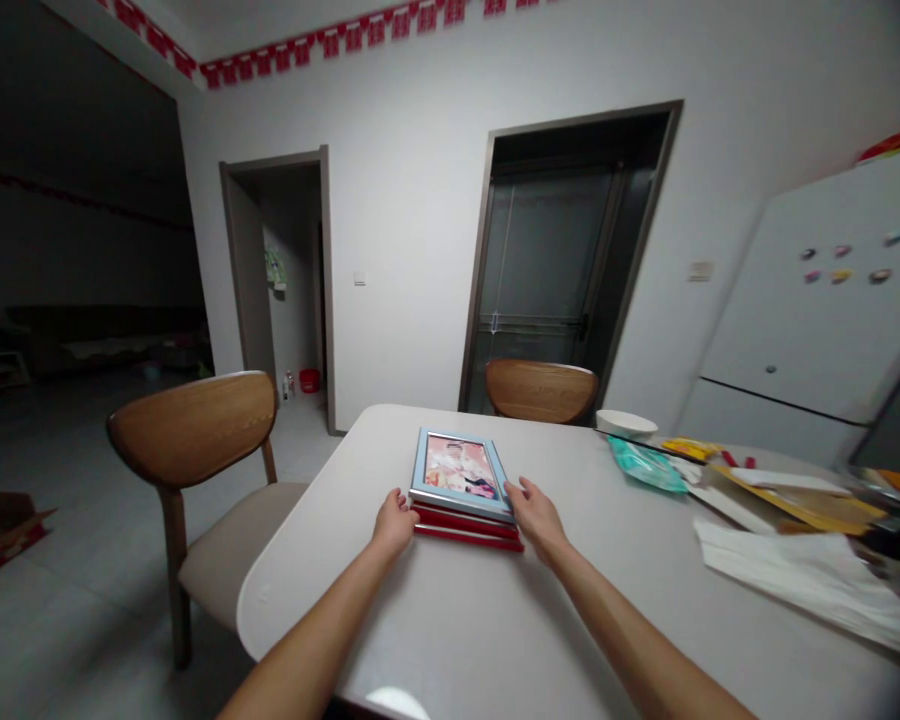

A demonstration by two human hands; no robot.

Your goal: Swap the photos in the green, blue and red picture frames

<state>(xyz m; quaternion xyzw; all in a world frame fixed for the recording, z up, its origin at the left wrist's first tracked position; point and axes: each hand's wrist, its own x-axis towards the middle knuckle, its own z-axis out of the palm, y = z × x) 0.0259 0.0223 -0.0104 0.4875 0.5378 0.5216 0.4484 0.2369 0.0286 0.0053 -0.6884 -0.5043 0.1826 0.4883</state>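
A stack of picture frames lies on the white table in front of me. On top is a light-blue picture frame with a pink picture in it; red picture frames show beneath, their front edges slightly out of line. My left hand grips the stack at its near left corner, fingers curled against the side. At the right side, my right hand closes on the edge near the blue frame's corner, thumb side up. The undersides of the fingers are partly hidden.
On the table's right lie a white bowl, a teal plastic packet, a yellow envelope and white paper. Wooden chairs stand at the left and far side. A white fridge is at the right.
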